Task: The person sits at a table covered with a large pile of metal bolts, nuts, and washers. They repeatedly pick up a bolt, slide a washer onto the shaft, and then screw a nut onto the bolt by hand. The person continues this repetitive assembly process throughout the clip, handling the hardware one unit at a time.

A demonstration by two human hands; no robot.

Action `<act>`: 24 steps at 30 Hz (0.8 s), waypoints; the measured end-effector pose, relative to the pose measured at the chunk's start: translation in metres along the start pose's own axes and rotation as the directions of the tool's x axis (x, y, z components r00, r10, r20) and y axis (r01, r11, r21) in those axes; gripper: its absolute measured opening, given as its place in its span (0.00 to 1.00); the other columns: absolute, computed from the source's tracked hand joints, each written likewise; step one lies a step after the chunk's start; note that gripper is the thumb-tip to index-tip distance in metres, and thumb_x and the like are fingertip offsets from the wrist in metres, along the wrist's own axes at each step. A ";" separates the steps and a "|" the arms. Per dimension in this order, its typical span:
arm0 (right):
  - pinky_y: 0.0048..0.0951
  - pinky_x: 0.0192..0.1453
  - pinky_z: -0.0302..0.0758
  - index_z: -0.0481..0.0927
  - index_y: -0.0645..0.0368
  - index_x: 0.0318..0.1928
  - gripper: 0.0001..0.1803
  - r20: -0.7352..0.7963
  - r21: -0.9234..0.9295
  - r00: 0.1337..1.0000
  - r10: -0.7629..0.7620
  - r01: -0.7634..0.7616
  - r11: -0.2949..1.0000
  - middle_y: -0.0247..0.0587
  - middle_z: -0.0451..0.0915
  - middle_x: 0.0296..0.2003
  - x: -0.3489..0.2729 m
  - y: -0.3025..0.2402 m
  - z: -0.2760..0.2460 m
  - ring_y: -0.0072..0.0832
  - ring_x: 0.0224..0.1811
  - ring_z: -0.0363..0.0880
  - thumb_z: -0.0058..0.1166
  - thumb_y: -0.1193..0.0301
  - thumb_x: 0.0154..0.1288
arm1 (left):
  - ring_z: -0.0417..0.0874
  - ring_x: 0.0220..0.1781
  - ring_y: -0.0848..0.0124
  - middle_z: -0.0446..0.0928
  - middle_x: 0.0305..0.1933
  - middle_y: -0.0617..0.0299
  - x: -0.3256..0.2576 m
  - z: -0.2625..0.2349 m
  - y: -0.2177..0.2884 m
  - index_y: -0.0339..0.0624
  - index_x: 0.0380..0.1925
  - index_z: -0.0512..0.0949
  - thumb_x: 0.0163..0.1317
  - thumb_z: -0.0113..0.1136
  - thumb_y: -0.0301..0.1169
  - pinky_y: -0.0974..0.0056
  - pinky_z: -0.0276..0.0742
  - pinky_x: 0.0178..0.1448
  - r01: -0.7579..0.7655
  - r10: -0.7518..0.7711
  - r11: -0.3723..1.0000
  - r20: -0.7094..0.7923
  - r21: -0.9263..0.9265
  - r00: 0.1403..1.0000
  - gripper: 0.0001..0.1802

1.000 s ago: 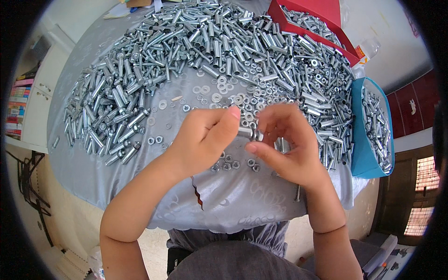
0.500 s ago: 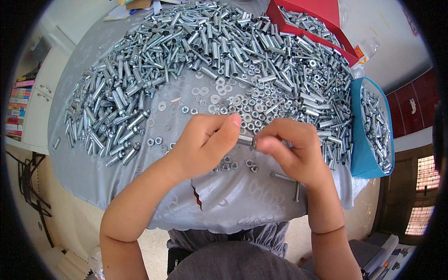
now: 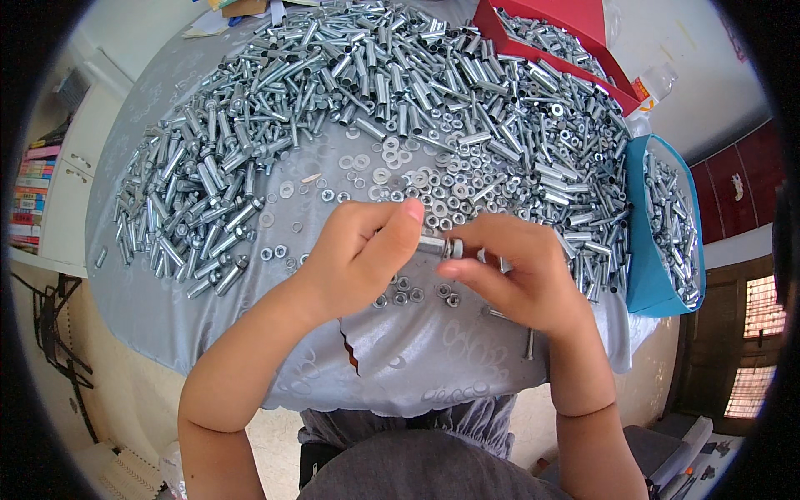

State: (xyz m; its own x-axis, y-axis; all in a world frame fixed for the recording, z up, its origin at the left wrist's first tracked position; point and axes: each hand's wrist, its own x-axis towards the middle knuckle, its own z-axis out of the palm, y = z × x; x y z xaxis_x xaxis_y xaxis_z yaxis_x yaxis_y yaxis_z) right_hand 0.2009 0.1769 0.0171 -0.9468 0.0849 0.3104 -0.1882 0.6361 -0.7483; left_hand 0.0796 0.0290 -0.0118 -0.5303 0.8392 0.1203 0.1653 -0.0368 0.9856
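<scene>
Bench (image 3: 125, 304), one, rounded, with grey cloth (image 3: 417, 358) covering it; its front edge is curving close to the person's lap. Cloth is showing in a broad strip along that edge, a slit (image 3: 349, 350) running through it below the left wrist, and in a narrower band outside the left part of the heap (image 3: 200, 179). The heap, bolts and sleeves, is arching from left around the far side to right, framing a middle pocket where washers (image 3: 390, 156) and nuts (image 3: 459, 192) are lying. Loose bolt (image 3: 530, 343), one, is lying near the front edge, beside the right wrist. Red box (image 3: 579, 18), one, far right: is holding metal parts; a bottle (image 3: 658, 82) is standing just beside it. Blue box (image 3: 646, 279), one, right edge: is holding bolts and sleeves. Left hand (image 3: 360, 260): grip is clasping the held bolt (image 3: 433, 244), nut end projecting rightward. Right hand (image 3: 521, 267): grip is standing part-way apart, thumb and forefinger flanking that nut end; whether they are touching it, cannot tell. The held bolt is lying crosswise between both hands, above the bench.
</scene>
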 end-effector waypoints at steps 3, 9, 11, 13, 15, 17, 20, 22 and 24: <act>0.23 0.25 0.69 0.77 0.60 0.35 0.14 0.035 0.000 0.999 0.017 -0.017 1.000 0.36 0.75 0.23 -0.001 0.001 -0.001 0.26 0.22 0.72 0.62 0.66 0.49 | 0.55 0.20 0.83 0.57 0.13 0.72 0.000 0.000 0.002 0.37 0.12 0.64 0.65 0.43 0.43 0.70 0.53 0.20 -0.002 0.002 1.000 0.001 0.003 1.000 0.26; 0.24 0.24 0.69 0.77 0.59 0.36 0.14 0.061 -0.017 0.998 -0.007 0.008 1.000 0.36 0.73 0.21 0.000 0.003 -0.003 0.26 0.21 0.71 0.61 0.65 0.51 | 0.56 0.20 0.83 0.58 0.13 0.72 -0.001 0.002 0.003 0.36 0.14 0.65 0.65 0.43 0.43 0.70 0.53 0.21 -0.005 0.006 1.000 0.032 -0.017 0.999 0.25; 0.24 0.24 0.69 0.77 0.60 0.36 0.13 0.053 0.054 0.982 0.182 -0.185 0.981 0.37 0.74 0.21 0.000 -0.007 -0.002 0.27 0.20 0.72 0.61 0.66 0.51 | 0.55 0.20 0.83 0.58 0.14 0.72 -0.001 0.000 0.004 0.36 0.14 0.65 0.65 0.43 0.42 0.70 0.53 0.21 0.008 -0.008 1.000 0.045 0.014 0.999 0.25; 0.24 0.24 0.69 0.77 0.60 0.36 0.14 0.009 0.020 0.999 0.038 -0.038 0.999 0.37 0.74 0.22 0.001 -0.003 0.000 0.27 0.20 0.72 0.61 0.67 0.51 | 0.55 0.20 0.83 0.58 0.13 0.72 -0.001 0.000 0.001 0.36 0.14 0.65 0.65 0.42 0.42 0.70 0.53 0.21 -0.004 0.004 1.000 0.047 0.014 0.999 0.25; 0.24 0.24 0.69 0.78 0.60 0.37 0.14 -0.026 -0.008 0.999 -0.030 0.030 1.000 0.38 0.75 0.23 0.001 -0.001 0.001 0.27 0.20 0.73 0.62 0.68 0.50 | 0.55 0.20 0.83 0.58 0.13 0.72 -0.001 0.000 0.001 0.36 0.14 0.65 0.65 0.42 0.42 0.70 0.53 0.21 -0.017 0.016 1.000 0.051 0.011 0.999 0.25; 0.25 0.24 0.69 0.78 0.60 0.36 0.14 0.022 -0.024 0.994 -0.107 0.108 0.994 0.38 0.75 0.23 -0.001 0.006 -0.004 0.27 0.22 0.74 0.63 0.68 0.49 | 0.55 0.20 0.83 0.57 0.13 0.72 0.000 0.000 0.003 0.36 0.14 0.65 0.66 0.42 0.43 0.70 0.53 0.21 -0.031 0.030 1.000 0.057 0.006 0.998 0.25; 0.26 0.24 0.69 0.77 0.61 0.36 0.15 -0.035 0.041 0.997 -0.074 0.075 0.996 0.40 0.75 0.23 0.001 0.001 0.003 0.29 0.23 0.75 0.63 0.67 0.49 | 0.55 0.20 0.83 0.58 0.13 0.71 -0.003 0.000 0.000 0.36 0.13 0.65 0.66 0.42 0.43 0.70 0.53 0.21 0.019 -0.019 0.999 0.005 -0.039 1.000 0.26; 0.26 0.25 0.69 0.77 0.61 0.36 0.16 -0.036 0.017 0.996 -0.078 0.078 0.997 0.40 0.75 0.24 0.000 0.003 0.002 0.31 0.24 0.75 0.62 0.65 0.50 | 0.55 0.20 0.83 0.58 0.13 0.71 -0.001 0.000 0.001 0.36 0.13 0.65 0.66 0.42 0.43 0.70 0.53 0.21 -0.010 0.010 1.000 0.028 0.005 1.000 0.26; 0.26 0.25 0.70 0.76 0.60 0.37 0.16 0.051 -0.087 0.984 -0.168 0.172 0.981 0.41 0.75 0.26 -0.001 0.016 -0.002 0.32 0.24 0.75 0.62 0.64 0.50 | 0.56 0.20 0.83 0.58 0.13 0.71 0.000 0.000 0.002 0.36 0.13 0.65 0.66 0.42 0.43 0.70 0.53 0.20 -0.024 0.022 0.999 0.044 0.027 0.999 0.26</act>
State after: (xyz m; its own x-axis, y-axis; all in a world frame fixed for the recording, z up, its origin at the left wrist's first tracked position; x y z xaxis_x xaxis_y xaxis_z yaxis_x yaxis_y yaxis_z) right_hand 0.1995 0.1887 0.0057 -0.9137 -0.0625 0.4015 -0.3250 0.7055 -0.6298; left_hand 0.0801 0.0290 -0.0094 -0.4890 0.8615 0.1370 0.2002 -0.0420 0.9789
